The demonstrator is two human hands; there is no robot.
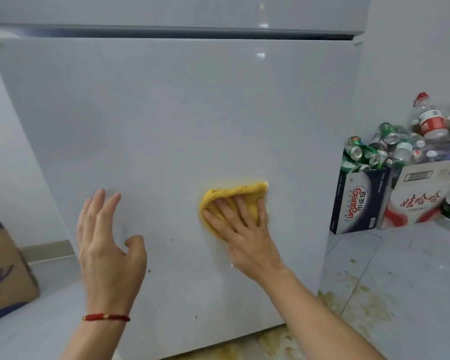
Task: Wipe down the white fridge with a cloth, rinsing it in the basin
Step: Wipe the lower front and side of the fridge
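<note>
The white fridge (166, 113) fills most of the view, its lower door facing the camera, with a dark seam between that door and the one above. A few small dark specks dot the door low down. The tiled floor (400, 294) to the right carries yellowish stains near the fridge's foot. Against the right wall stand two cardboard boxes (390, 198) heaped with green cans (361, 154) and clear plastic bottles (429, 123). At the left edge a brown box (5, 268) with a blue print rests on the floor.

The right hand (242, 224) presses a folded yellow cloth (234, 201) flat against the door with fingers straight and spread, the cloth showing above and to the left of the fingers. The left hand (107, 248) is raised before the door, fingers straight and loosely apart, holding nothing; whether it touches the door cannot be told. A red cord bracelet (105, 317) circles the left wrist.
</note>
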